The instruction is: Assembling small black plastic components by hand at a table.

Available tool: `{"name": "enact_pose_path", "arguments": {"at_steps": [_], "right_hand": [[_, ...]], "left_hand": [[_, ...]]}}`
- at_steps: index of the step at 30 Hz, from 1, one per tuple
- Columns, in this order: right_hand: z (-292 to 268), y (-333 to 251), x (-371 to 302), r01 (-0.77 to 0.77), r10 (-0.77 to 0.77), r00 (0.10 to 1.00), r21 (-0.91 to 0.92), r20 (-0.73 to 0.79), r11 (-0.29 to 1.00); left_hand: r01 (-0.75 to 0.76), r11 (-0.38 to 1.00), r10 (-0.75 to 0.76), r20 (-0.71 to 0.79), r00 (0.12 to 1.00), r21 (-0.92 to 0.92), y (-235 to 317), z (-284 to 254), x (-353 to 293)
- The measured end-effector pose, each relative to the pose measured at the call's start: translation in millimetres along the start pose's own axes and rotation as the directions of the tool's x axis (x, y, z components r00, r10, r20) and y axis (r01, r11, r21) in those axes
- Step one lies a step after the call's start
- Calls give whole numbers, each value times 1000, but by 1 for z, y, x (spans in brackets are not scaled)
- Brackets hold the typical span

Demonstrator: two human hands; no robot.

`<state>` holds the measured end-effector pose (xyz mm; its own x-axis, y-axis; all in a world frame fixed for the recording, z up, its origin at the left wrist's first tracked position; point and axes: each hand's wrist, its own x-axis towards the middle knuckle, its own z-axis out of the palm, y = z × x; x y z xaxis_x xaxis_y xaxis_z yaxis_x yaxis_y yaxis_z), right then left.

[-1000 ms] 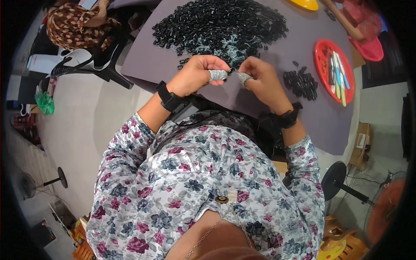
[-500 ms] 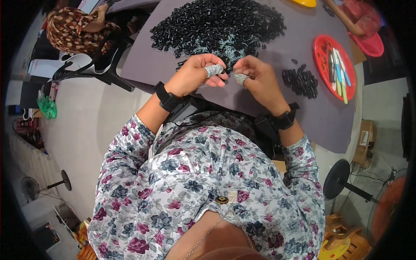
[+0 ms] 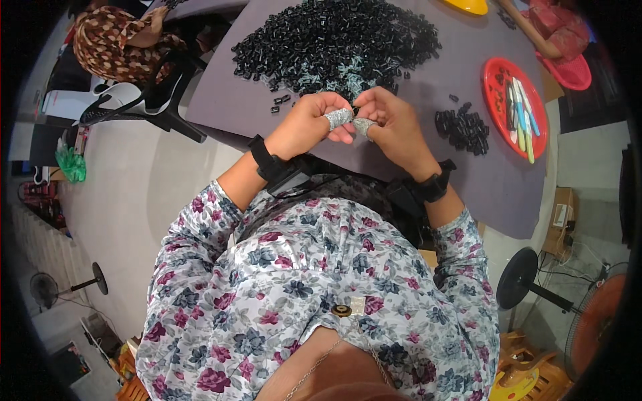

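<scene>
My left hand (image 3: 319, 121) is closed in a pinch on a small black plastic piece (image 3: 355, 113), just in front of the pile. My right hand (image 3: 388, 123) meets it from the other side, with thumb and forefinger pinched at the same piece. The fingers hide most of it. Both thumbs are wrapped in pale grey tape. Beyond my hands spreads a large heap of short black plastic pieces (image 3: 321, 43), with greyish clear bits (image 3: 354, 73) at its near edge. A smaller pile of black pieces (image 3: 463, 129) lies to the right of my right hand.
A red tray (image 3: 495, 70) at the right holds several coloured-handled tools (image 3: 521, 110) and black bits. The grey-covered table (image 3: 515, 207) has its near edge close to my body. A black chair (image 3: 177, 123) stands at the left. Other people sit at the far left and far right.
My two hands have come together, the left moving slightly right, and their fingertips now meet at the black piece. Several loose black pieces show left of my left hand.
</scene>
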<state>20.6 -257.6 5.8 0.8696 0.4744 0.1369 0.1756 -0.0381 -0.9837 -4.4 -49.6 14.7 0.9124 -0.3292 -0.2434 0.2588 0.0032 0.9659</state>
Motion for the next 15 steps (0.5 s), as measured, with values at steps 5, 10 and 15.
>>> {"name": "enact_pose_path", "arguments": {"at_steps": [5,10,15], "right_hand": [[-2,-1,1,-28,28,999,-13,31,1000],[-3,0,2,-4,4,1000,-6,20,1000],[-4,0,1,-22,22,999,-1,23,1000]], "left_hand": [[0,999,-1,-21,1000,-42,0,-1,3],[-9,1000,8,13,1000,11,6,1,-1],[0,1000,-1,20,1000,29,6,3,-1]]}}
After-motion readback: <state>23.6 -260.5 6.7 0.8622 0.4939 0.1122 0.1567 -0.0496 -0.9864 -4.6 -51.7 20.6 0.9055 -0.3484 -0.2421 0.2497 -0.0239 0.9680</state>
